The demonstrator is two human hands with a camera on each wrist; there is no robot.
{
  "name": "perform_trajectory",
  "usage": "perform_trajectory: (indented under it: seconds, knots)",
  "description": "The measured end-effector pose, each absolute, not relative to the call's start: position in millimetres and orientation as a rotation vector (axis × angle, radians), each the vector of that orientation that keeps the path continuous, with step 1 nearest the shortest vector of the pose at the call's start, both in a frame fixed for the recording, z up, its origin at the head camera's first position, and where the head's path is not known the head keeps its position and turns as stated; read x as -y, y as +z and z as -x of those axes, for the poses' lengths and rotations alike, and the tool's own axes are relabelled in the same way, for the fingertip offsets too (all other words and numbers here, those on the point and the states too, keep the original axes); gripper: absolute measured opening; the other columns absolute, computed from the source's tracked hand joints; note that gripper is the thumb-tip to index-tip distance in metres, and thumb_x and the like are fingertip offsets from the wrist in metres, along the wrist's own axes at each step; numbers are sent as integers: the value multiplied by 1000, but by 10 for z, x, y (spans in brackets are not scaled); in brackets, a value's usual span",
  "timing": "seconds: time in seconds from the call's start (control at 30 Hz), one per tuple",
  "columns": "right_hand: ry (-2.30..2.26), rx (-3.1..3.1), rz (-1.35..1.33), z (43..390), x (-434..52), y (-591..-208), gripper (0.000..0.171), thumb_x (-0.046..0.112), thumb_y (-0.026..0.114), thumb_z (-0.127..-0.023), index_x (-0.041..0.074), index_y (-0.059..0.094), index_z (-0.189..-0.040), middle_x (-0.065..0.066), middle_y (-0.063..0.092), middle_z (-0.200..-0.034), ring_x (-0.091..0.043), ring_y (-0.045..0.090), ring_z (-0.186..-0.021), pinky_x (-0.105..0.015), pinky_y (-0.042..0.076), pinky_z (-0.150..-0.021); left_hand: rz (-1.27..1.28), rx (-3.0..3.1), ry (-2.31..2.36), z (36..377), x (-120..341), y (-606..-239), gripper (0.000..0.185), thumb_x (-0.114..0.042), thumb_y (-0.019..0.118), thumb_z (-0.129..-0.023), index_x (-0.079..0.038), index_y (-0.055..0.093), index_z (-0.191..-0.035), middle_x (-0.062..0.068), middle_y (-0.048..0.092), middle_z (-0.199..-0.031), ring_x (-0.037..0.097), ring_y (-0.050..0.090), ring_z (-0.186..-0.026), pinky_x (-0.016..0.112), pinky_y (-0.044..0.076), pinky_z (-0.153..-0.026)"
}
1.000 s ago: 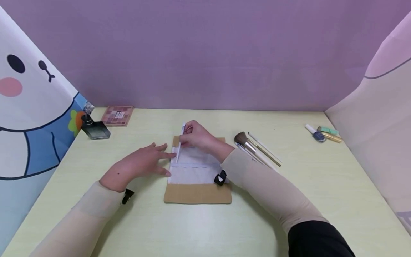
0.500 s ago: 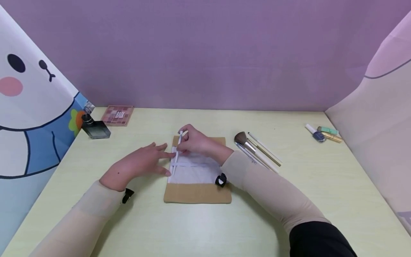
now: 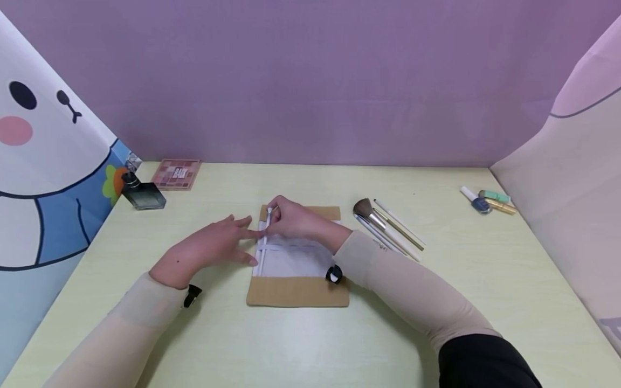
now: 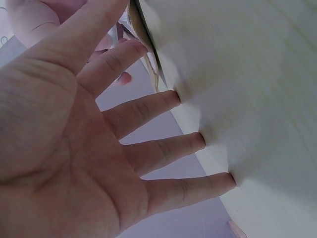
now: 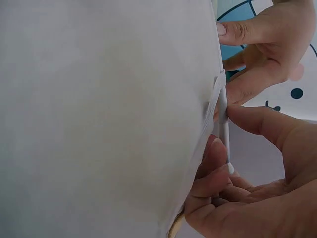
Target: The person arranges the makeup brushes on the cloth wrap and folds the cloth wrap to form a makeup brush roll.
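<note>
A thin white makeup brush (image 3: 262, 260) lies along the left side of a brown pouch (image 3: 298, 292) with a white lining. Its shaft passes beneath a pale strap (image 3: 271, 247) across the lining. My right hand (image 3: 298, 220) pinches the brush's far end; the right wrist view shows thumb and curled fingers about the shaft (image 5: 227, 136). With fingers spread, my left hand (image 3: 208, 245) rests at the pouch's left edge. Index finger and thumb reach the lining there, while in the left wrist view the other fingertips (image 4: 173, 97) touch the table.
Several makeup brushes (image 3: 388, 229) lie right of the pouch. Farther right are a nail polish bottle (image 3: 480, 205), a green tube (image 3: 495, 196) and a gold tube (image 3: 501, 207). A dark glass bottle (image 3: 143, 195) and a pink palette (image 3: 176, 174) stand back left, on the table (image 3: 301, 345).
My right hand has moved toward me, and the brush has slid down under the strap, now lying flatter along the pouch's left side. The left hand has stayed in place.
</note>
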State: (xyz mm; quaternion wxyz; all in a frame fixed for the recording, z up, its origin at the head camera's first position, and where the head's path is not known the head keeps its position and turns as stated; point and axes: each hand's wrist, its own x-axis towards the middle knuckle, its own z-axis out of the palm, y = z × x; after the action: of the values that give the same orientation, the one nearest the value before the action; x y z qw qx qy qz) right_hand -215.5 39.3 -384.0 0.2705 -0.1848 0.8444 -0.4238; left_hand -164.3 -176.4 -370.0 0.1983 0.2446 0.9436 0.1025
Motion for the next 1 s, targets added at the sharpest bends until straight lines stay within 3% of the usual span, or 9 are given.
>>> perform_trajectory:
  seconds: [0.1,0.33,0.6,0.73,0.87,1.0]
  knots:
    - [-1092,-2282,486,2141,-396,-3833,52,19,76,-99,7,51,-142,-5,71,-109,-13,63,-89,-25,53,-76,-677,-2636,297,1639,1761,-3696,69,-49,83,-91,-25,62,-152,30,37,-170,68,30,-152,77,44,-113]
    - [-959,-2360,527,2116,-397,-3832,40,28,73,-101,8,64,-134,-4,71,-119,-16,65,-102,-32,55,-91,-687,-2641,314,1622,1757,-3687,68,-47,83,-91,-24,62,-152,31,37,-169,68,30,-152,76,45,-112]
    - [-919,-2333,631,2050,-404,-3822,34,18,68,-102,7,70,-134,-4,71,-110,-12,59,-83,-26,48,-74,-677,-2640,305,1621,1765,-3698,71,-49,83,-91,-23,61,-153,30,36,-170,68,30,-152,77,44,-113]
    - [-857,-2344,662,2030,-396,-3808,37,16,64,-103,7,70,-139,-3,69,-111,-10,55,-77,-25,45,-72,-673,-2640,303,1621,1764,-3695,71,-49,82,-91,-23,61,-153,29,37,-170,67,30,-152,77,43,-114]
    - [-792,-2374,695,2004,-384,-3797,36,14,63,-104,8,72,-139,1,61,-91,-10,49,-69,-25,41,-68,-678,-2642,312,1616,1767,-3689,70,-49,83,-91,-24,61,-153,29,37,-170,68,30,-152,77,43,-113]
    - [-727,-2406,750,1965,-366,-3790,23,12,63,-103,8,76,-122,4,47,-74,-10,45,-65,-24,37,-64,-675,-2643,329,1609,1773,-3693,72,-49,82,-91,-23,60,-154,29,36,-170,67,29,-153,77,43,-113]
